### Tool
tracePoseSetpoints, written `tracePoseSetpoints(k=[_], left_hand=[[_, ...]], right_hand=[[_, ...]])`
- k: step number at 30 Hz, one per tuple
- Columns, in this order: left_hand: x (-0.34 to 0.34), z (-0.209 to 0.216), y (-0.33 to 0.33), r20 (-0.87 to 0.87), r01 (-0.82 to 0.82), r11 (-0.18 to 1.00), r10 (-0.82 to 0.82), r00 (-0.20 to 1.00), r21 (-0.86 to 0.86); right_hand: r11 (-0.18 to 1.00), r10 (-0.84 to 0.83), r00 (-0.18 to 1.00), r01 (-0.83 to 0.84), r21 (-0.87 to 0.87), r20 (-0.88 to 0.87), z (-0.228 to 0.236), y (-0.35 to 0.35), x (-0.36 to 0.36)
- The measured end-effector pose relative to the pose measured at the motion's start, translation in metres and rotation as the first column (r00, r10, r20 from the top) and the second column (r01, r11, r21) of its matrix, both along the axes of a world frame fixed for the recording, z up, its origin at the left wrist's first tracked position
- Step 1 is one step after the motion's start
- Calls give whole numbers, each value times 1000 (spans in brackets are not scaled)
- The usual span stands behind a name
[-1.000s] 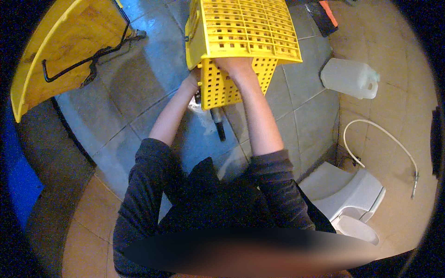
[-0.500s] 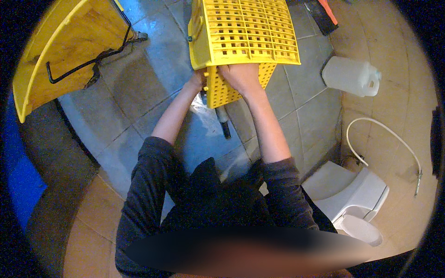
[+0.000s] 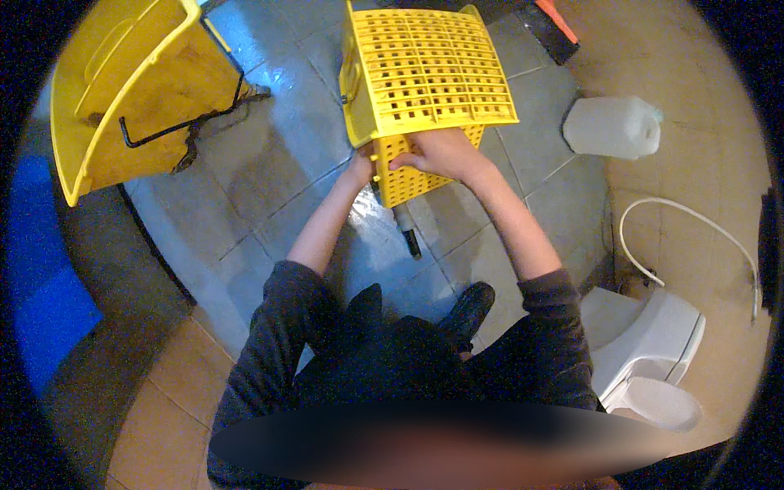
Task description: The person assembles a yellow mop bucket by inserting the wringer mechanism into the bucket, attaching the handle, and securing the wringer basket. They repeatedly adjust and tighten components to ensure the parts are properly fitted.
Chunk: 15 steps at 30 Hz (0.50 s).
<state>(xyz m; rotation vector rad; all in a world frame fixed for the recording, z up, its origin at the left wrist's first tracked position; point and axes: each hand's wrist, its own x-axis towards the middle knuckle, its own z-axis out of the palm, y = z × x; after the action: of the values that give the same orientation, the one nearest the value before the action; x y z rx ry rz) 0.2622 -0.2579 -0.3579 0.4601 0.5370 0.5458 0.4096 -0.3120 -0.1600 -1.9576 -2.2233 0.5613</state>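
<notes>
Both hands are on a yellow mop wringer [image 3: 437, 69] with a gridded, perforated body, held in front of me over the tiled floor. My left hand [image 3: 365, 166] closes round its lower left edge, most of the fingers out of sight behind the plastic. Between the upper grid and the lower perforated plate [image 3: 408, 189], my right hand [image 3: 445, 155] grips with its thumb across the plate; its other fingers are partly covered. Below the plate sticks out a grey lever [image 3: 408, 233] with a black end.
At the left stands a yellow mop bucket [image 3: 147, 131] with a black wire handle [image 3: 188, 118]. On the right are a translucent plastic jug [image 3: 611, 126], a white hose [image 3: 694, 208] and a white toilet [image 3: 653, 343]. An orange and black tool [image 3: 559, 33] lies at the far right.
The wringer sits a little nearer and shows more of its top. My right hand's thumb is now visible on the lower plate. The surroundings have shifted slightly, and my right shoe shows more.
</notes>
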Motion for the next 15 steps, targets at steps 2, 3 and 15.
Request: tracePoseSetpoints(k=[2, 3, 15], left_hand=[[-2, 4, -2, -312, 173, 724, 61, 948, 668], [-5, 6, -7, -481, 367, 459, 159, 862, 809], [-32, 6, -16, 100, 136, 953, -113, 989, -272]], right_hand=[[996, -48, 999, 46, 70, 25, -5, -4, 2], [992, -50, 999, 51, 112, -14, -7, -7, 4], [979, -196, 965, 202, 20, -172, -20, -4, 25]])
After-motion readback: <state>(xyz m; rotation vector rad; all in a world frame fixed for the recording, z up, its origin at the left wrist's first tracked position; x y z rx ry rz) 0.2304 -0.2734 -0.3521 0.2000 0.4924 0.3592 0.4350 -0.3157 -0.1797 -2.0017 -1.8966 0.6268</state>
